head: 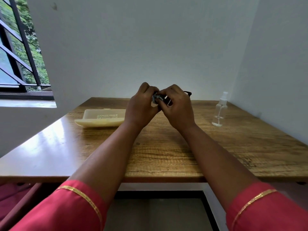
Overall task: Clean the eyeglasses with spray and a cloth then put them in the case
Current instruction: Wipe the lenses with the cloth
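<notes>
your left hand (pixel 141 104) and right hand (pixel 176 105) pinch the cloth (pixel 154 99) and the eyeglasses (pixel 187 93) together above the table (pixel 166 147). the case (pixel 101 118) lies open at your left, the spray bottle (pixel 219 110) stands at your right.

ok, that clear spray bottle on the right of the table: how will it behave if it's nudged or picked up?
The clear plastic spray bottle with a white nozzle looks tall and narrow, so it may tip if nudged near the top. Only a little liquid shows at the bottom, so it's probably light. Its smooth wall could be slightly slippery.
</notes>
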